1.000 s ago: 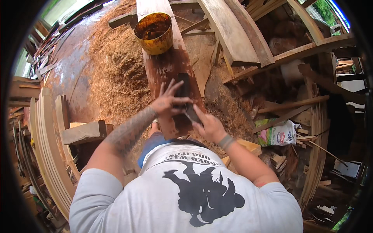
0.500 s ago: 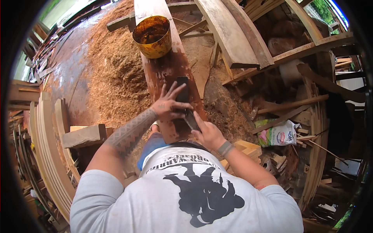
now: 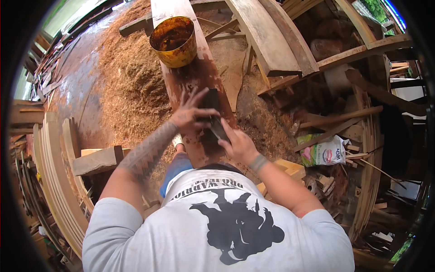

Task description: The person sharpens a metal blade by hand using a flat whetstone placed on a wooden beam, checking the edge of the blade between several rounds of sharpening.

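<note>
A long reddish-brown plank (image 3: pixel 195 77) runs away from me, wet and stained dark along its near half. My left hand (image 3: pixel 190 113) presses on a dark flat tool (image 3: pixel 211 103) lying on the plank, with its fingers spread over the tool's left side. From behind, my right hand (image 3: pixel 239 146) grips the tool's near end. Both hands are smeared with brown stain. A yellow, stained round can (image 3: pixel 174 41) holding dark liquid stands further up the plank, well beyond the tool.
A heap of sawdust and shavings (image 3: pixel 131 86) covers the ground left of the plank. Curved timber ribs (image 3: pixel 50 167), a wooden block (image 3: pixel 97 159), and loose boards (image 3: pixel 267 36) lie around. A printed plastic bag (image 3: pixel 324 152) sits among scraps at the right.
Both hands stay on the tool. It has slid only slightly along the plank, and the view has shifted a little.
</note>
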`<move>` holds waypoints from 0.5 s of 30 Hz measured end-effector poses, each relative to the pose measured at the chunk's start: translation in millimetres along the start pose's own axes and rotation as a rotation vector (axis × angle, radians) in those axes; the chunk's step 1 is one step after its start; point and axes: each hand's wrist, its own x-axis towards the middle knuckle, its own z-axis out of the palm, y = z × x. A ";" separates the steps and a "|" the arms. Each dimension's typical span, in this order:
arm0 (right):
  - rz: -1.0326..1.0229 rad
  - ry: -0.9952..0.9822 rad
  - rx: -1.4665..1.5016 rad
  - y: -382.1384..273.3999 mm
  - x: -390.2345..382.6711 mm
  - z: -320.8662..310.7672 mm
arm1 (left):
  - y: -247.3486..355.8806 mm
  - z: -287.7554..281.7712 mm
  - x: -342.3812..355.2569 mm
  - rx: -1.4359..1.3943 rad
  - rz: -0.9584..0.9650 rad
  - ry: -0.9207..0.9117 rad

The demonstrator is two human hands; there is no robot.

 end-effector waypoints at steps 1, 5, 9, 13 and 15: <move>0.003 -0.003 0.001 3.5 17.3 4.0 | -15.7 -6.3 4.3 0.015 0.014 0.059; -0.010 0.009 -0.063 13.4 40.7 9.6 | -35.9 -18.3 17.3 0.076 -0.024 0.027; 0.020 -0.092 -0.044 -1.4 -6.3 -5.4 | -7.3 20.3 -14.3 -0.028 0.028 0.021; 0.030 -0.032 -0.040 0.4 12.5 -0.2 | -6.9 -1.5 2.7 -0.004 0.013 0.005; 0.026 -0.020 -0.052 7.5 47.8 4.4 | -31.2 -14.5 15.4 0.130 -0.047 0.062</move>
